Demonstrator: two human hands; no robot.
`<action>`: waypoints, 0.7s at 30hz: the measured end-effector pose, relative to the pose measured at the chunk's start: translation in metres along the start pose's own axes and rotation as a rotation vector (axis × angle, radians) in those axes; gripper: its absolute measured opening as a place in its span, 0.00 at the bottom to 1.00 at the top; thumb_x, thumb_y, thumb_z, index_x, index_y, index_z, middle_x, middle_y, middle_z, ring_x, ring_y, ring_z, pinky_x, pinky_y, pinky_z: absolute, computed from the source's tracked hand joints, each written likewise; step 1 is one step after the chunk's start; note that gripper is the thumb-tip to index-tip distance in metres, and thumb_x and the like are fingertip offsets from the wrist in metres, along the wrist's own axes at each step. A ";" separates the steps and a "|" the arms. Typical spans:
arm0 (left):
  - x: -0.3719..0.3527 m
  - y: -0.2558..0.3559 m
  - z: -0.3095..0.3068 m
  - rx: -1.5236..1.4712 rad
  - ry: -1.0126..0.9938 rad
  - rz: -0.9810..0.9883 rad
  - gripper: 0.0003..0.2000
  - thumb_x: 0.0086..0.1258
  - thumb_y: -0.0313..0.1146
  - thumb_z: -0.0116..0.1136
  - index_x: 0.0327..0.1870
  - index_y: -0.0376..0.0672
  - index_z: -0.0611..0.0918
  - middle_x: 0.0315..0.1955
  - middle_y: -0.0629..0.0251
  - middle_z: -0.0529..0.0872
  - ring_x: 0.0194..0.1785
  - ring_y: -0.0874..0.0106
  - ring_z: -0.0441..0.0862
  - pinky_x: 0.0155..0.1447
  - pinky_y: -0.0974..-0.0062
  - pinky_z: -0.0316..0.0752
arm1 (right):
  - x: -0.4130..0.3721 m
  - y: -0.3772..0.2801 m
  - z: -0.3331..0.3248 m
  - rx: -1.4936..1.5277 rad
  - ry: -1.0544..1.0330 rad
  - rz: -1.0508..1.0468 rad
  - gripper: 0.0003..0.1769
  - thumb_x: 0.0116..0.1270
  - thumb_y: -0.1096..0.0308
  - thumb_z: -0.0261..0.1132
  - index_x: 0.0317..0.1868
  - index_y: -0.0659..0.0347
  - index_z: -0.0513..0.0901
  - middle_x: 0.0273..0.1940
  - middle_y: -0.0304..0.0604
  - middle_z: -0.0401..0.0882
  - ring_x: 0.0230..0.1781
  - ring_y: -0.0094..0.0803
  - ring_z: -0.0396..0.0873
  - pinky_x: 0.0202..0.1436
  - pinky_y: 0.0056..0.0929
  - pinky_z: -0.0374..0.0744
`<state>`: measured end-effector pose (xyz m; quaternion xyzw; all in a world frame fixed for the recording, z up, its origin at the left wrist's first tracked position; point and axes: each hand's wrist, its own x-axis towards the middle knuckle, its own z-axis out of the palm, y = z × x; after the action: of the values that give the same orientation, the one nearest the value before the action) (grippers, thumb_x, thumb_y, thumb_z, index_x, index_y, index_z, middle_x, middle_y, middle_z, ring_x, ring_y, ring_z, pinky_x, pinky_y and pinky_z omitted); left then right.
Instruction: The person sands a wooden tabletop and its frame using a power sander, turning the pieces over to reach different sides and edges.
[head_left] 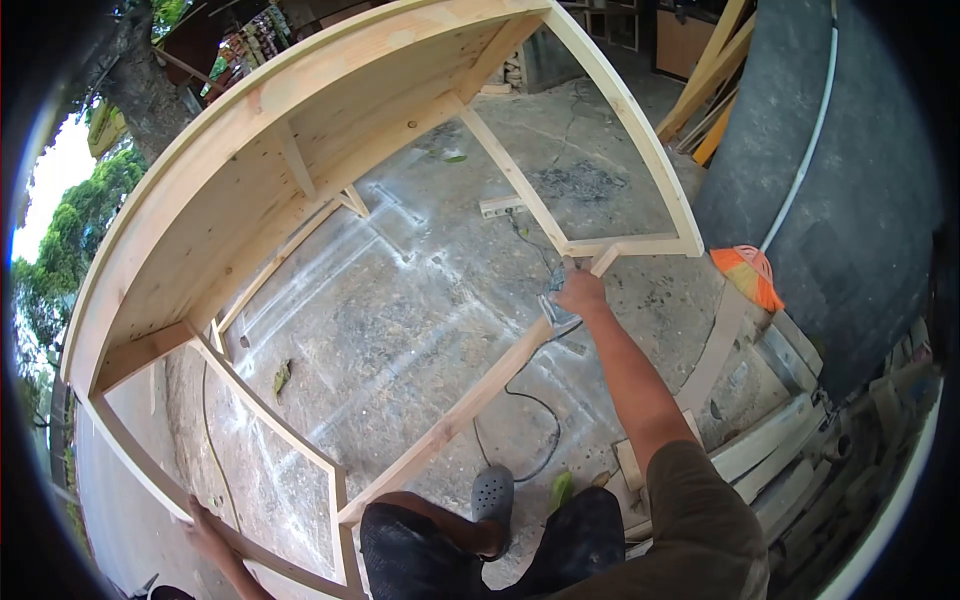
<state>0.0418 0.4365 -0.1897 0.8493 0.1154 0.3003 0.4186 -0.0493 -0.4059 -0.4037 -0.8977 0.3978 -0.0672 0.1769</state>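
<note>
A large pale wooden frame with a curved, panelled side stands over the concrete floor. My right hand is closed on a corded power tool, which is against the frame's lower rail near its right corner; the hand covers most of the tool. The tool's dark cord loops down over the floor. At the lower left, my left hand grips the outer curved rail of the frame, its fingers partly hidden by the wood.
A power strip lies on the floor inside the frame. To the right are an orange broom, a dark leaning panel and stacked wood scraps. My shoe is near the cord. Planks lean at the back right.
</note>
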 end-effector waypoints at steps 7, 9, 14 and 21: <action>-0.017 0.029 0.014 -0.051 0.068 0.044 0.22 0.80 0.48 0.66 0.55 0.34 0.85 0.36 0.64 0.86 0.38 0.72 0.81 0.44 0.69 0.76 | -0.151 -0.136 0.023 0.134 -0.128 -0.262 0.54 0.57 0.49 0.80 0.81 0.55 0.66 0.65 0.64 0.74 0.56 0.61 0.87 0.59 0.52 0.87; -0.035 0.043 0.005 -0.020 0.068 0.079 0.21 0.81 0.46 0.65 0.57 0.33 0.83 0.39 0.63 0.86 0.40 0.72 0.82 0.46 0.70 0.77 | -0.199 -0.167 0.037 0.159 -0.170 -0.328 0.53 0.57 0.50 0.81 0.80 0.54 0.67 0.64 0.64 0.74 0.55 0.62 0.87 0.60 0.52 0.87; -0.081 0.021 -0.013 -0.018 0.114 0.206 0.20 0.83 0.45 0.62 0.59 0.33 0.82 0.41 0.63 0.86 0.41 0.71 0.83 0.47 0.68 0.78 | -0.243 -0.182 0.035 0.527 -0.278 -0.259 0.56 0.58 0.50 0.82 0.82 0.57 0.64 0.67 0.66 0.72 0.61 0.64 0.84 0.65 0.52 0.84; 0.014 0.112 -0.067 -0.093 -0.161 0.120 0.31 0.82 0.57 0.57 0.68 0.34 0.79 0.50 0.52 0.89 0.52 0.63 0.86 0.56 0.62 0.79 | -0.241 -0.179 -0.211 0.783 0.462 -0.483 0.46 0.60 0.65 0.79 0.78 0.56 0.70 0.61 0.59 0.76 0.62 0.54 0.80 0.69 0.46 0.77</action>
<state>0.0063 0.4160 -0.0653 0.8557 0.0161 0.2606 0.4469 -0.1434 -0.1726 -0.1362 -0.7922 0.1526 -0.4467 0.3869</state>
